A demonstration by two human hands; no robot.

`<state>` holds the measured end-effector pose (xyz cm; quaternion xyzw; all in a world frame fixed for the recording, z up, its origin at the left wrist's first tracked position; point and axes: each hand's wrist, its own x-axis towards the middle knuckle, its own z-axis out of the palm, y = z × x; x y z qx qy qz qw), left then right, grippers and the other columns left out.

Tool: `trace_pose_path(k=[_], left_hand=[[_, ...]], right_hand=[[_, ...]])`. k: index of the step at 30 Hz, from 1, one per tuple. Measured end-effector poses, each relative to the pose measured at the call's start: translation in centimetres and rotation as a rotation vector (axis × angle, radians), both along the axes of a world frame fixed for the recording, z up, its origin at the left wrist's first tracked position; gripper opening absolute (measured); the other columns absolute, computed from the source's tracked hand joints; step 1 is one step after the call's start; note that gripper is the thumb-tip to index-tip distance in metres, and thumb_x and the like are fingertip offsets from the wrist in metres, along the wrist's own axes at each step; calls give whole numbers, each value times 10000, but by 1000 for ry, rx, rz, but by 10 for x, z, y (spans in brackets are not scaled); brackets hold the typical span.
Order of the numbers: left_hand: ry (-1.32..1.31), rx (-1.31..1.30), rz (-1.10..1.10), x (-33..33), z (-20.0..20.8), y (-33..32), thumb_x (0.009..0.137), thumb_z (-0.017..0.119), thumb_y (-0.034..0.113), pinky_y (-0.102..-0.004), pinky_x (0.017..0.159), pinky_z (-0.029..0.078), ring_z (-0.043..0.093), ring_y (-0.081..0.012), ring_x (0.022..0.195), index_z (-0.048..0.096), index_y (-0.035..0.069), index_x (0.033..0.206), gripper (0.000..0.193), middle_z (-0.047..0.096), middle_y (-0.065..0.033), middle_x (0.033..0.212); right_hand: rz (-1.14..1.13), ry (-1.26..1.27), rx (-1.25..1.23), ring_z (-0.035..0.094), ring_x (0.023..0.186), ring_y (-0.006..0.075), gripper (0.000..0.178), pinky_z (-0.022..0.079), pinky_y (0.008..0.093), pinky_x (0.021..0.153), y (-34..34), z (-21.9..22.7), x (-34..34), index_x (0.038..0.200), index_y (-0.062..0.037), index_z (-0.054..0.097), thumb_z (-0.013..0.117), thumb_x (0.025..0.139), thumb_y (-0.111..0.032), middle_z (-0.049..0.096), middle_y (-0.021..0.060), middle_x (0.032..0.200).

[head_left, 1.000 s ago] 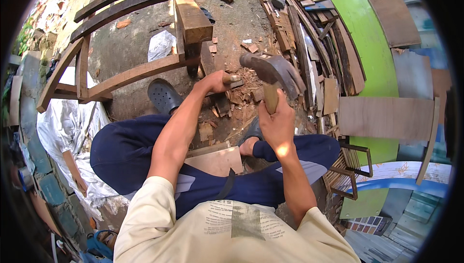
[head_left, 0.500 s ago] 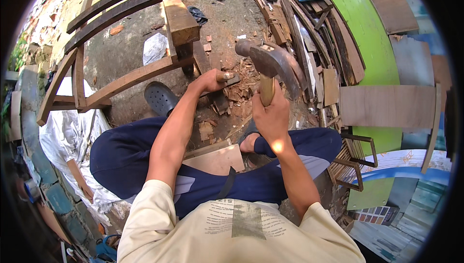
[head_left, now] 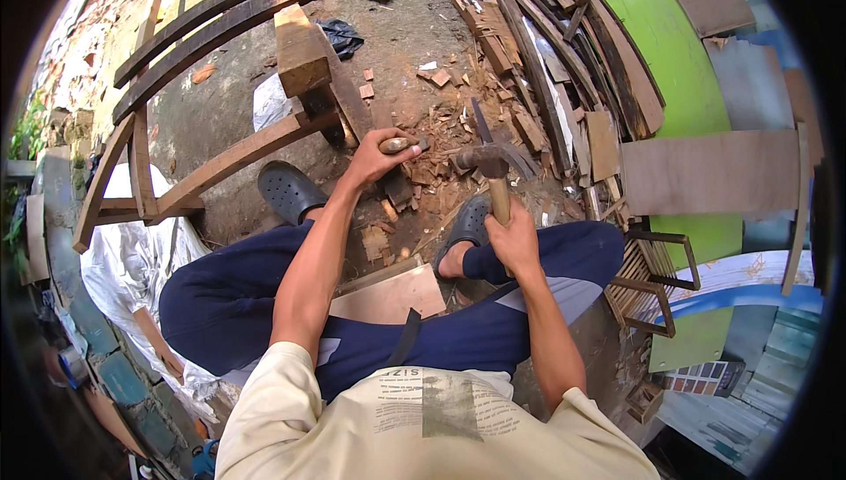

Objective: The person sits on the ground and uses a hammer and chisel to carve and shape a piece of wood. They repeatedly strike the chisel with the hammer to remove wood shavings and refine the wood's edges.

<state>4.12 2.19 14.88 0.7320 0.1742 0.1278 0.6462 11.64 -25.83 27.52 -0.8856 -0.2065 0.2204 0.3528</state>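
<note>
My left hand (head_left: 377,157) is closed around the wooden handle of a chisel (head_left: 398,145), over the dark wood piece (head_left: 398,187) between my feet. The chisel's blade is mostly hidden. My right hand (head_left: 514,238) grips a claw hammer (head_left: 499,196) by its wooden handle. The hammer's rusty head is to the right of the chisel and apart from it. Broken wood chips (head_left: 441,119) lie on the ground around both tools. Just beyond the hammer head lies a thin dark metal bar (head_left: 481,119).
A wooden frame with curved slats (head_left: 220,163) stands at the left, with a thick block (head_left: 300,61) at its end. Stacked wood strips (head_left: 546,74) lie to the right, beside a green board (head_left: 687,66). A pale board (head_left: 397,297) lies before my lap; a slatted wooden piece (head_left: 648,290) sits near my right knee.
My right hand has brought the hammer down and away from the camera. My left hand still holds the chisel, now a little farther left in the picture. The view has shifted slightly.
</note>
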Motion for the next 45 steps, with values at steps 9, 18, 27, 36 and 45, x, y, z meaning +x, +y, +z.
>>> trace_pose_path(k=[9,18,27,36,45], left_hand=[[-36,23,-17,5,-5,6,866,786,276,-292,510,312,412,-54,565,613,18,656,375,466,53,570],[-64,142,254,5,4,-23,887,739,220,-311,496,329,401,-60,541,567,14,628,373,447,30,536],[-14,202,355,10,7,-39,917,708,213,-293,500,341,426,-59,547,581,15,646,359,461,29,546],[-75,353,218,37,6,-47,832,783,351,-328,505,432,543,-131,505,715,-25,717,400,649,-120,588],[33,326,189,22,14,-74,875,706,258,-314,483,380,482,-98,513,668,-6,663,340,555,-29,542]], right_hand=[[-176,287,-111,697,757,437,243,543,457,700,-28,-58,9,1020,8,642,632,821,-132,694,249,836],[-76,125,-99,687,872,440,256,538,464,780,-16,-66,-2,1021,-7,650,669,806,-145,691,251,875],[-123,196,-63,688,955,451,334,542,484,819,-14,-63,0,1128,-20,646,670,818,-144,709,266,950],[-173,278,-75,682,992,467,359,537,488,843,-18,-59,0,1153,-20,648,652,823,-162,705,284,991],[-241,206,94,575,430,162,127,448,328,401,-32,-62,-1,943,-13,612,658,841,-72,573,72,592]])
